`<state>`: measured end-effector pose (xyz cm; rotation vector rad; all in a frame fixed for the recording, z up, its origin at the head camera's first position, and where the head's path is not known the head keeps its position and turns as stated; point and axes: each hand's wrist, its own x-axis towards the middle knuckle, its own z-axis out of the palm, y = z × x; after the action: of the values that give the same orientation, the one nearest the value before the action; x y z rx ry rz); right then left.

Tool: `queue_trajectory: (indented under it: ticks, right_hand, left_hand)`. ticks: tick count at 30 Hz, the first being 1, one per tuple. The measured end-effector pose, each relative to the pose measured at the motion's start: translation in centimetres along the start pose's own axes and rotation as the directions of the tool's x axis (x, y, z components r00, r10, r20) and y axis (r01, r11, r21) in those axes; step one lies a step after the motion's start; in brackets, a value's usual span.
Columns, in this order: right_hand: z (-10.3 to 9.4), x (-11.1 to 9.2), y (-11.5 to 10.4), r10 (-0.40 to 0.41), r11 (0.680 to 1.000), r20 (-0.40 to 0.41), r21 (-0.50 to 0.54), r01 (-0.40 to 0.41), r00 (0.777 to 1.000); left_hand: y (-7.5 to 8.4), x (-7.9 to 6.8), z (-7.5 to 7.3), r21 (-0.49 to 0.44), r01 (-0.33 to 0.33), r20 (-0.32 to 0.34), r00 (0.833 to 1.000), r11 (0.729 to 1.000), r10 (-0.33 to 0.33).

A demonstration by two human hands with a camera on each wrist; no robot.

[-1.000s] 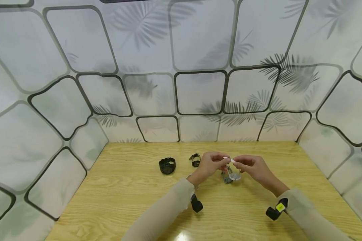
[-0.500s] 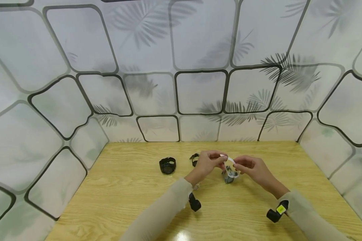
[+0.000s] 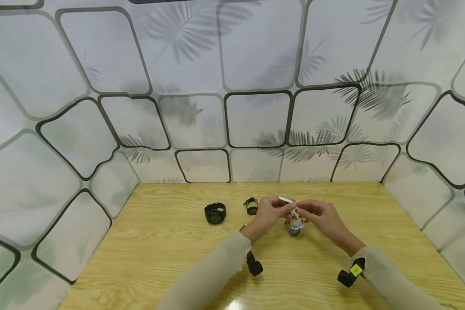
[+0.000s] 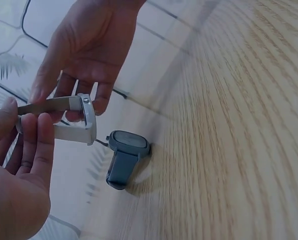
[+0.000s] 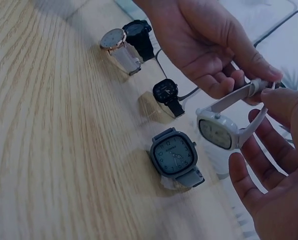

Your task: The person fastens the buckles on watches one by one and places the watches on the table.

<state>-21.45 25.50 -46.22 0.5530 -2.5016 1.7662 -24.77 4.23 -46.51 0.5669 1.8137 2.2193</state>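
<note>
A white wristwatch (image 5: 216, 131) hangs in the air by its strap, its square face tilted down in the right wrist view. My left hand (image 3: 269, 212) pinches the looped strap at the buckle end, thumb against fingers. My right hand (image 3: 323, 217) pinches the strap beside it, the two hands' fingertips almost meeting. A white strap tip (image 3: 285, 199) sticks out above the left fingers in the head view. Just below, a grey square wristwatch (image 5: 174, 155) stands on the table, apart from the white one. Fingers partly hide the buckle.
On the wooden table (image 3: 159, 254), a small black wristwatch (image 3: 252, 206) and a large black wristwatch (image 3: 215, 214) stand to the left. A rose-gold wristwatch with a pale strap (image 5: 121, 50) shows in the right wrist view. A patterned backdrop (image 3: 255, 116) surrounds the table's back and sides.
My left hand first shifted slightly left and up, then came back. My right hand moved a little left, so the hands are closer together. The white wristwatch's strap and face have turned between them.
</note>
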Motion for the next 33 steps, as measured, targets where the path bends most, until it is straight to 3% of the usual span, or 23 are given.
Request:
queue_trajectory:
  ticks: [7, 14, 20, 23, 26, 30, 33]
  right_hand:
    - [0.0, -0.3, 0.3, 0.047, 0.999, -0.029, -0.011, -0.047, 0.998]
    - [0.3, -0.2, -0.3, 0.034, 0.999, -0.041, -0.001, -0.034, 0.999]
    - [0.3, -0.2, 0.3, 0.018, 1.000, -0.037, 0.015, -0.017, 0.999]
    - [0.0, -0.2, 0.3, 0.009, 1.000, -0.025, 0.008, -0.009, 1.000]
    - [-0.6, 0.1, -0.2, -0.011, 0.999, -0.025, -0.035, 0.010, 1.000]
    - [-1.6, 1.1, -1.3, -0.067, 0.984, -0.024, -0.170, 0.062, 0.997]
    - [-2.0, 1.9, -2.4, -0.128, 0.946, -0.009, -0.301, 0.119, 0.992]
  left_hand:
    - [0.4, 0.0, 0.2, -0.054, -0.006, -0.048, 0.999, 0.999, 0.004]
    - [0.3, -0.2, 0.6, 0.066, 0.002, -0.039, 0.999, 0.998, 0.001]
    - [0.1, -0.1, 0.5, 0.095, -0.002, -0.043, 0.999, 0.995, 0.006]
    - [0.2, 0.0, 0.4, 0.169, -0.025, -0.033, 0.999, 0.985, 0.031]
    - [0.6, 0.2, 0.3, 0.315, -0.065, -0.015, 0.997, 0.947, 0.074]
    - [1.3, 0.6, 0.1, 0.538, -0.113, -0.007, 0.990, 0.835, 0.139]
    - [1.8, 1.0, 0.0, 0.640, -0.147, 0.016, 0.984, 0.754, 0.179]
